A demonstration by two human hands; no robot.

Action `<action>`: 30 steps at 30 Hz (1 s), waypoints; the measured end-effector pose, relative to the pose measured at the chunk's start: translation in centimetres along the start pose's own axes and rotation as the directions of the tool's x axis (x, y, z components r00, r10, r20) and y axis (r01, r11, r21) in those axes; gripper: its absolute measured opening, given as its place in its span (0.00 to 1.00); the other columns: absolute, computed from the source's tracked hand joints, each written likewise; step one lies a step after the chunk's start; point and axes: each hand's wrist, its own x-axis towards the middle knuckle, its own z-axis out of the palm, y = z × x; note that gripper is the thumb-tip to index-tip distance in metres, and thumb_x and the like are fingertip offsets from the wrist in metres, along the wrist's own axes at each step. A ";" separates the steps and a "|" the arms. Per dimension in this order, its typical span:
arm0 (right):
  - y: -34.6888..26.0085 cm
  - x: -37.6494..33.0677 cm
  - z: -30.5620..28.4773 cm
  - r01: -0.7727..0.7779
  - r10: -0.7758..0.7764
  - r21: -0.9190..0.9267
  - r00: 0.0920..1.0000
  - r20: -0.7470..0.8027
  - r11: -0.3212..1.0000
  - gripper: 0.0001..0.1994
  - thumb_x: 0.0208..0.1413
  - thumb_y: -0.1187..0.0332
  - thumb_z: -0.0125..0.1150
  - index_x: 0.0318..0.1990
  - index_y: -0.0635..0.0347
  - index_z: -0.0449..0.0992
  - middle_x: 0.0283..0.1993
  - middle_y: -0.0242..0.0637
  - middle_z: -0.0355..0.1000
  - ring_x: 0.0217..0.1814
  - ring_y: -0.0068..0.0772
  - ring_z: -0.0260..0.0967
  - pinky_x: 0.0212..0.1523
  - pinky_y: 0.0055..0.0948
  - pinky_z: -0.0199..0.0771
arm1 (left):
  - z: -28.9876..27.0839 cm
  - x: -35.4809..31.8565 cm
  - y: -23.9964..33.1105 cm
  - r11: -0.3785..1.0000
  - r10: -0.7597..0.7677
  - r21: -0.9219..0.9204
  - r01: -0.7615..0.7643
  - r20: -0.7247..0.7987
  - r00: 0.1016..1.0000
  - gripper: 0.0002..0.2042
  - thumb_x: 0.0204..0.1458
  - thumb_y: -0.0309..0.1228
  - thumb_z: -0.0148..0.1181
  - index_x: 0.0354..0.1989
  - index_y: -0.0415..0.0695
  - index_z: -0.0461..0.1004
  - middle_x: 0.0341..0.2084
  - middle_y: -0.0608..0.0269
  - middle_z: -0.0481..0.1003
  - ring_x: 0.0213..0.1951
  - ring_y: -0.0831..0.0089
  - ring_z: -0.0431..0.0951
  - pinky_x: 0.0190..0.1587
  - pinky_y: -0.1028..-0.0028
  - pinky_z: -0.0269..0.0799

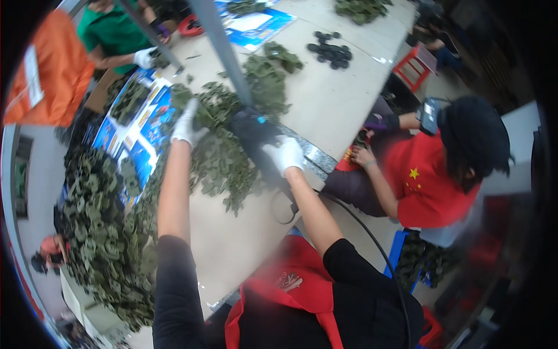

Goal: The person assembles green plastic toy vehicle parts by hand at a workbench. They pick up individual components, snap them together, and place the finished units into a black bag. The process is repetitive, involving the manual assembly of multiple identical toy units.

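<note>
My left hand (pixel 185 125), in a white glove, reaches forward with fingers stretched and thumb apart. It touches the edge of a heap of dark green artificial leaves (pixel 224 157) on the table. My right hand (pixel 285 154), also white-gloved, lies against a blurred black object (pixel 251 131) with a small blue spot, at the foot of a grey metal post (pixel 224 52). Its fingers look spread rather than wrapped; their undersides are hidden. What the black object is, I cannot make out.
A large pile of leaf strips (pixel 110 232) fills the left side. Blue-and-white printed sheets (pixel 136 131) lie under some leaves. Black round pieces (pixel 331 52) sit at the far side. A co-worker in red (pixel 418 174) sits at right, another in green (pixel 113 32) stands far left. A black cable (pixel 372 232) crosses my right side.
</note>
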 end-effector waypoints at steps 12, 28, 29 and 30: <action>0.0 0.5 -1.1 -0.131 0.122 0.047 0.980 0.154 0.990 0.21 0.38 0.56 0.67 0.37 0.64 0.82 0.40 0.54 0.77 0.43 0.51 0.77 0.45 0.41 0.76 | -3.1 -7.0 -18.8 0.968 -0.007 0.245 -0.045 0.205 0.979 0.33 0.51 0.46 0.63 0.64 0.47 0.62 0.62 0.51 0.61 0.63 0.53 0.61 0.61 0.55 0.58; 3.9 -38.6 -17.4 0.016 0.022 0.365 0.995 -0.101 0.931 0.20 0.31 0.61 0.71 0.34 0.64 0.80 0.32 0.47 0.77 0.35 0.44 0.76 0.37 0.39 0.74 | 2.9 -22.3 -26.4 0.860 -0.440 0.071 0.506 0.608 0.661 0.26 0.55 0.42 0.60 0.58 0.41 0.66 0.56 0.55 0.67 0.54 0.62 0.70 0.56 0.63 0.67; 5.2 -41.3 -18.2 -0.065 0.080 0.310 0.996 -0.038 0.948 0.20 0.31 0.61 0.70 0.35 0.63 0.80 0.32 0.47 0.77 0.35 0.44 0.76 0.37 0.38 0.74 | 4.6 -23.8 -27.2 0.862 -0.469 0.160 0.482 0.612 0.636 0.26 0.55 0.42 0.60 0.58 0.41 0.67 0.56 0.55 0.67 0.54 0.62 0.70 0.56 0.63 0.67; 7.3 -44.1 -18.5 -0.104 0.147 0.358 0.984 -0.097 0.928 0.21 0.32 0.61 0.71 0.36 0.64 0.80 0.33 0.47 0.78 0.36 0.44 0.76 0.38 0.38 0.74 | 6.2 -25.3 -28.1 0.858 -0.497 0.248 0.449 0.619 0.608 0.25 0.55 0.42 0.60 0.57 0.41 0.67 0.56 0.55 0.67 0.54 0.62 0.70 0.56 0.63 0.67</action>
